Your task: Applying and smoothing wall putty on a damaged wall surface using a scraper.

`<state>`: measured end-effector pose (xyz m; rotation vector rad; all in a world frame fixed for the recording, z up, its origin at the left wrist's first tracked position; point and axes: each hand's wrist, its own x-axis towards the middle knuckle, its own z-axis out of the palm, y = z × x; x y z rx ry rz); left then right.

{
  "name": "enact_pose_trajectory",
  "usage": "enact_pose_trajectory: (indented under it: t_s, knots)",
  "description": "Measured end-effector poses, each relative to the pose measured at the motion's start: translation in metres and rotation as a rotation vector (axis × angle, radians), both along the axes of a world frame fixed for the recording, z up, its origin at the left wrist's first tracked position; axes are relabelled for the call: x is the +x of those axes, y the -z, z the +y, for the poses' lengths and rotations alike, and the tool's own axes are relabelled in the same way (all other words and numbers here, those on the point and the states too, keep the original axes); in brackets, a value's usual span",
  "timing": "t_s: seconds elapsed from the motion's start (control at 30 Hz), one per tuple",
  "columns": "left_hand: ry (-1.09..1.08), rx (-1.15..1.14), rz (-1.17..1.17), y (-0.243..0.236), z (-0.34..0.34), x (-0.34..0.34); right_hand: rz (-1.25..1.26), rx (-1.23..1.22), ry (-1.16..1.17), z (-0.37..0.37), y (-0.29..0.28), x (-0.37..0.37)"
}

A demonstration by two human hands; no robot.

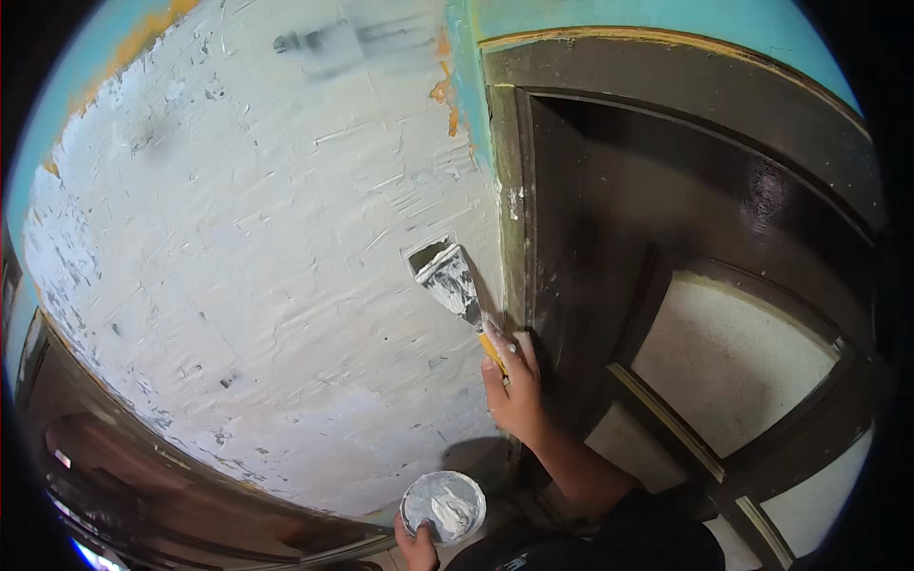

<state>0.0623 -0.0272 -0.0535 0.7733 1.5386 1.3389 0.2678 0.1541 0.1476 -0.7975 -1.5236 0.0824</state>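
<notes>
My right hand (514, 381) is closed round the yellow handle of a putty knife (453, 284). White putty is smeared over the blade, and its broad edge is at the lower rim of a rectangular recess (427, 255) in the wall. Whether the edge touches the wall I cannot tell. Low in the view, my left hand (416, 546) grips a round tub (407, 504) by its rim, thumb over the inside. A lump of white putty (451, 512) lies in the tub. The fingers under the tub are hidden.
Rough white filler covers most of the wall (238, 238), with turquoise and orange paint at its borders. Right of the recess stands a dark door frame (516, 209) with a brown panelled door (609, 190). Dark brown woodwork (124, 466) curves along the lower left.
</notes>
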Motion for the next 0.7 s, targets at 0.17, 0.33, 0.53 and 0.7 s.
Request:
enact_pose_trajectory:
  t_s: [0.17, 0.33, 0.53, 0.7]
  knots:
    - [-0.002, -0.022, -0.048, -0.008, -0.005, -0.003, -0.026, -0.026, 0.045, 0.005, -0.008, -0.007]
    - [-0.076, 0.032, -0.065, -0.011, -0.007, -0.002, -0.121, 0.021, 0.141, 0.005, 0.0, -0.007]
    - [-0.089, 0.063, -0.103, -0.001, -0.011, -0.01, -0.034, 0.012, 0.004, -0.015, -0.01, 0.0]
    - [-0.045, 0.041, -0.072, -0.002, -0.007, -0.007, -0.02, 0.194, 0.042, -0.005, -0.022, 0.006]
